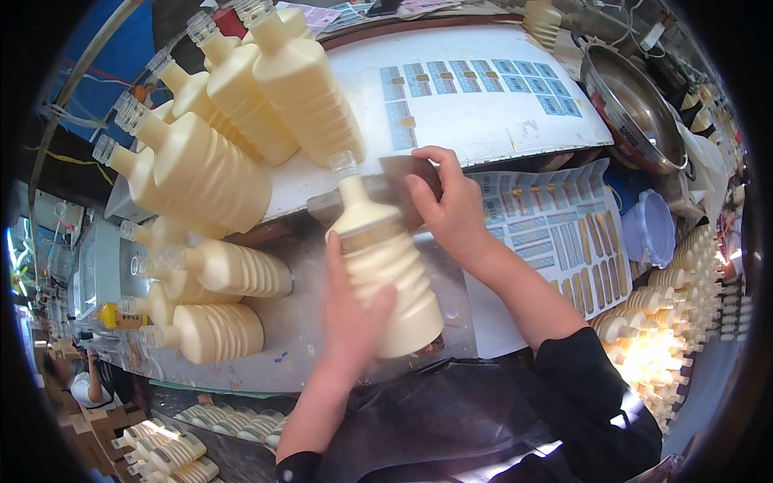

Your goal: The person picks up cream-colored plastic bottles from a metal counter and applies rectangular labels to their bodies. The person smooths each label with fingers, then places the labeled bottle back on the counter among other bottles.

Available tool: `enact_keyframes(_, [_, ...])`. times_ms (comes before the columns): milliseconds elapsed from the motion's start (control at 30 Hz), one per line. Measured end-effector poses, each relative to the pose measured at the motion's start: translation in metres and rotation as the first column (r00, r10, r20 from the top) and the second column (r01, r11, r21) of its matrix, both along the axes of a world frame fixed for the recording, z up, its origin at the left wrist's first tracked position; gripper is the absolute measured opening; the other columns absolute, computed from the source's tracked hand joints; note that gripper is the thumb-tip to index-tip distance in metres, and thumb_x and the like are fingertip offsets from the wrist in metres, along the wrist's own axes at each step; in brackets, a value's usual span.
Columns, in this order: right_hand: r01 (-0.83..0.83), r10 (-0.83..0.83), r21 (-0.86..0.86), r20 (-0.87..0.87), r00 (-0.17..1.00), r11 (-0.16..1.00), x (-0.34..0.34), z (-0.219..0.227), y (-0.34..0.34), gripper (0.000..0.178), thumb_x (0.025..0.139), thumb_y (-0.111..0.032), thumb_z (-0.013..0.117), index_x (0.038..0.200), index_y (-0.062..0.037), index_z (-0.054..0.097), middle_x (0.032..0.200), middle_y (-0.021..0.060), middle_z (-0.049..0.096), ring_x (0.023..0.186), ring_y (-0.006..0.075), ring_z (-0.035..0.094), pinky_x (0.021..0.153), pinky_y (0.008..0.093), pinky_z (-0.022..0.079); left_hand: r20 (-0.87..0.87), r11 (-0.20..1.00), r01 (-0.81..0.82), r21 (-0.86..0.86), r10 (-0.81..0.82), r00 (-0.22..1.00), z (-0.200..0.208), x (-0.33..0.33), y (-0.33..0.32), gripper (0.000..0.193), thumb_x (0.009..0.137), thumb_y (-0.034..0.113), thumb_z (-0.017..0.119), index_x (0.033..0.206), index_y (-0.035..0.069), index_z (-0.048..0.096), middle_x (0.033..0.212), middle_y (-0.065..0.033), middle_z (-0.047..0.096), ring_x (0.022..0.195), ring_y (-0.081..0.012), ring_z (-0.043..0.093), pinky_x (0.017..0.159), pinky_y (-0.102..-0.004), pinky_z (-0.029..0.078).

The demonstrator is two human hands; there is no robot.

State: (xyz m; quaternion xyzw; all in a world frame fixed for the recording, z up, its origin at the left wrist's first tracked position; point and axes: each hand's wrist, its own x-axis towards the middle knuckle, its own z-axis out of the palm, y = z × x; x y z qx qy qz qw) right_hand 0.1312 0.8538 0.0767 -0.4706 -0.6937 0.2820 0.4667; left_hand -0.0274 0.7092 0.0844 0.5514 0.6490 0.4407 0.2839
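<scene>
A cream ribbed bottle [386,278] with a clear threaded neck stands tilted in front of me. My left hand [354,314] grips it by the near left side, its thumb smeared by motion. Across the bottle's shoulder runs a greyish-gold band [370,238]. Just beyond the bottle's right shoulder, my right hand [451,201] pinches a dark brown flat piece [409,179], whose exact kind I cannot tell. Part of that piece is covered by my fingers. Beneath my right forearm lies a sheet of blue and gold labels [555,241].
Several similar bottles [217,173] stand upright at the far left; others [217,332] lie on the grey table [298,338]. A raised white board [515,129] bears rows of blue labels. At right are a metal pan [632,105], a pale basin [648,229] and many stacked bottles [644,330].
</scene>
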Motion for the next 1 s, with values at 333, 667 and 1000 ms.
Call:
enact_keyframes(333, [-0.097, 0.099, -0.171, 0.001, 0.995, 0.981, -0.019, 0.057, -0.021, 0.031, 0.096, -0.022, 0.06, 0.124, -0.0079, 0.055, 0.076, 0.018, 0.07, 0.073, 0.0383, 0.07, 0.069, 0.0473, 0.052, 0.468, 0.993, 0.024, -0.119, 0.035, 0.883, 0.015, 0.004, -0.002, 0.094, 0.081, 0.015, 0.077, 0.158, -0.001, 0.025, 0.136, -0.0205, 0.061, 0.121, -0.0297, 0.065, 0.104, -0.0409, 0.052])
enact_keyframes(667, [-0.089, 0.023, 0.199, 0.312, 0.95, 0.976, -0.074, 0.066, -0.039, 0.024, 0.094, -0.015, 0.063, 0.117, -0.0115, 0.058, 0.072, 0.0158, 0.069, 0.063, 0.0387, 0.068, 0.06, 0.0491, 0.053, -0.11, 0.995, -0.088, -0.053, 0.081, 0.991, 0.022, 0.011, -0.009, 0.104, 0.08, 0.036, 0.085, 0.154, -0.009, 0.028, 0.124, -0.028, 0.066, 0.107, -0.0415, 0.07, 0.088, -0.0449, 0.057])
enact_keyframes(1000, [-0.057, -0.037, 0.241, 0.368, 0.929, 0.969, -0.069, 0.072, -0.039, 0.023, 0.095, -0.014, 0.065, 0.117, -0.011, 0.058, 0.071, 0.0134, 0.07, 0.062, 0.0356, 0.069, 0.06, 0.0454, 0.054, -0.092, 0.993, -0.099, -0.072, 0.092, 0.991, 0.024, 0.01, -0.01, 0.103, 0.08, 0.036, 0.086, 0.153, -0.01, 0.03, 0.125, -0.0276, 0.066, 0.108, -0.0409, 0.07, 0.088, -0.0446, 0.057])
